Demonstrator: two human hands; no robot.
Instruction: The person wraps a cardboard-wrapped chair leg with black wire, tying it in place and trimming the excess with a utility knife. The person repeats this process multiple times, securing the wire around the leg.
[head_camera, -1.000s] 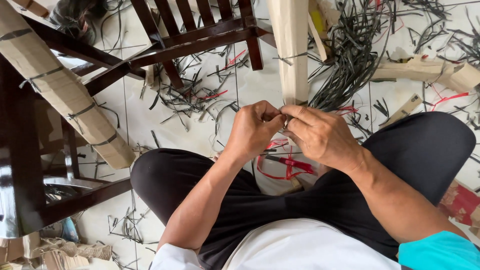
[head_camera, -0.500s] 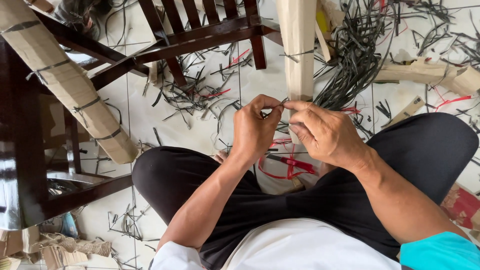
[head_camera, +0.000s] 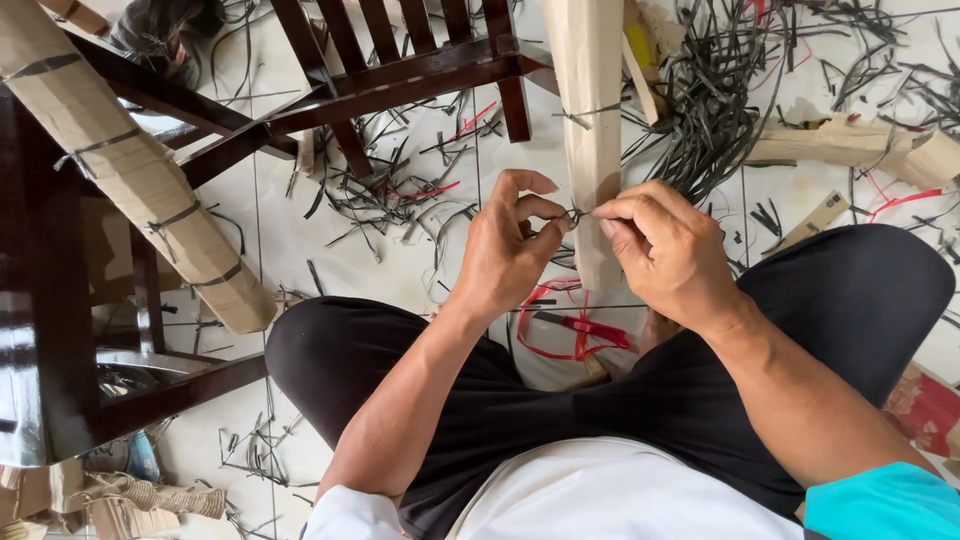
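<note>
While both hands met before the cardboard-wrapped chair leg (head_camera: 592, 150), the left hand (head_camera: 505, 255) and right hand (head_camera: 668, 250) pinched a thin dark strap (head_camera: 574, 215) (running crosswise) between closed fingers.

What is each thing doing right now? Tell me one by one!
Left hand: fingers pinching a dark strap knot.
Right hand: fingers pinching the same knot.
Dark strap knot: held between both hands against the paper-wrapped leg.
Paper-wrapped leg: wrapped, a strap tied around it.
Cut strap pieces: scattered loose on the floor.
Red-handled tool: lying on the floor, untouched.
</note>
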